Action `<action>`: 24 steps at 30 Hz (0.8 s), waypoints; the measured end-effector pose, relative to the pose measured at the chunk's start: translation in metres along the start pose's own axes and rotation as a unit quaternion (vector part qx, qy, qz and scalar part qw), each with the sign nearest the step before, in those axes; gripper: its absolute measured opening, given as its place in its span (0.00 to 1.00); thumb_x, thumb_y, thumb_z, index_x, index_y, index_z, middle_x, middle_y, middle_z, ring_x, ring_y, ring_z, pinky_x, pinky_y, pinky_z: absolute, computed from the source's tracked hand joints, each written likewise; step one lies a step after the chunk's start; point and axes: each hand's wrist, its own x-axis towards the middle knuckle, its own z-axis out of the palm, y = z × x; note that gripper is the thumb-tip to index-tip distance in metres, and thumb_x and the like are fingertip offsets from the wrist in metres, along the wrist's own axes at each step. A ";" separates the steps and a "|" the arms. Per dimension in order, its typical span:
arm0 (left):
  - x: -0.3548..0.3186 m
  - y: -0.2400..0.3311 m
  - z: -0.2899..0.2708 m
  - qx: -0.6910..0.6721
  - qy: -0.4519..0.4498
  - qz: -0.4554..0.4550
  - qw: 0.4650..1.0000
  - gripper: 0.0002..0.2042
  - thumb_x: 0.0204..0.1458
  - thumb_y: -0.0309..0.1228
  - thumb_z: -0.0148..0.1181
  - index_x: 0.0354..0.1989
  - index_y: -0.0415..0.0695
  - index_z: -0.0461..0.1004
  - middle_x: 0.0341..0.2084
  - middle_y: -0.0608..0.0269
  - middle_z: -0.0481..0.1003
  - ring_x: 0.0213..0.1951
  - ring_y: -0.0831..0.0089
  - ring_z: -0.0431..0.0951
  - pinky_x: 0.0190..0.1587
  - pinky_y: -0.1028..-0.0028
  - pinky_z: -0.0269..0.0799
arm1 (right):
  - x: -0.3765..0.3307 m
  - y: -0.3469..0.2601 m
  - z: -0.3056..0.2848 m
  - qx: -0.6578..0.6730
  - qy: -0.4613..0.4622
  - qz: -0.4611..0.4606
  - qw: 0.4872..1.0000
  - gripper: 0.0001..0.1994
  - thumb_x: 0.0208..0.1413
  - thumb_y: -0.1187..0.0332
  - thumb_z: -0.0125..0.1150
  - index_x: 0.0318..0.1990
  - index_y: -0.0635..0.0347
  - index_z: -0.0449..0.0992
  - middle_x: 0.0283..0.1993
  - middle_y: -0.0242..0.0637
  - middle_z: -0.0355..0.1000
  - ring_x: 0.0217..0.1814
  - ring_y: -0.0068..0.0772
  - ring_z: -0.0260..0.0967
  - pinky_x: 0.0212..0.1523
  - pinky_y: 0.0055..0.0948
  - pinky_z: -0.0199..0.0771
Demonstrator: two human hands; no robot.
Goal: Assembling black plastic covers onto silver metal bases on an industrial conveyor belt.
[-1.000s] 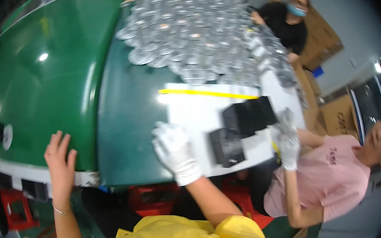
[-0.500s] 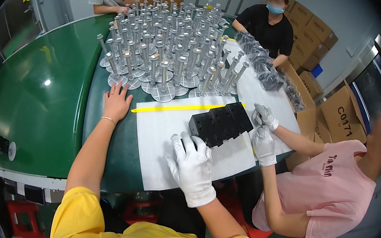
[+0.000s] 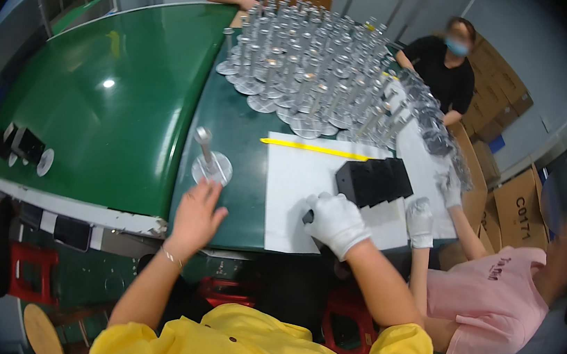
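My bare left hand [image 3: 196,216] has its fingers stretched out and thumb apart, its fingertips on the near rim of a grey metal stand [image 3: 223,170] with a round ribbed base and an upright post. In its white glove, my right hand [image 3: 339,225] is closed around a black block [image 3: 308,216], of which only one end shows past the fingers. Just beyond that hand, a row of black blocks [image 3: 374,180] sits on a white sheet [image 3: 288,198]. A yellow strip [image 3: 314,149] crosses the sheet's far edge.
Many similar metal stands [image 3: 309,75] crowd the far table. On the left is a smooth green surface [image 3: 94,120] with small black parts [image 3: 25,144]. A co-worker in pink [image 3: 492,306] works at my right; wrapped dark parts [image 3: 436,128] and cardboard boxes [image 3: 518,204] lie beyond.
One stand has come away from the cluster toward me, at my left hand. My right hand has closed on a black block. The whole view has shifted, and the co-worker's gloved hands have moved apart.
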 end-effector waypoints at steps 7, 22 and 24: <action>-0.071 0.029 -0.013 -0.029 0.031 -0.042 0.998 0.28 0.56 0.37 0.65 0.65 0.40 0.70 0.65 0.51 0.69 0.70 0.53 0.64 0.71 0.53 0.57 | 0.047 -0.106 -0.089 0.299 0.483 -0.269 0.777 0.30 0.43 0.75 0.77 0.59 0.57 0.80 0.63 0.48 0.74 0.56 0.50 0.73 0.55 0.39 0.74; -0.035 0.028 0.017 -0.021 0.060 -0.115 0.991 0.24 0.54 0.29 0.64 0.61 0.39 0.72 0.66 0.35 0.62 0.68 0.39 0.60 0.69 0.46 0.55 | 0.085 -0.163 0.015 0.337 0.355 -0.315 0.813 0.27 0.45 0.72 0.74 0.57 0.52 0.80 0.64 0.39 0.75 0.53 0.48 0.73 0.56 0.39 0.74; -0.024 0.025 0.029 -0.007 0.070 -0.105 0.992 0.23 0.53 0.28 0.63 0.59 0.38 0.74 0.63 0.36 0.66 0.66 0.38 0.61 0.67 0.40 0.53 | 0.084 -0.164 0.015 0.345 0.359 -0.304 0.812 0.27 0.45 0.72 0.74 0.57 0.52 0.80 0.65 0.39 0.74 0.54 0.49 0.73 0.57 0.39 0.74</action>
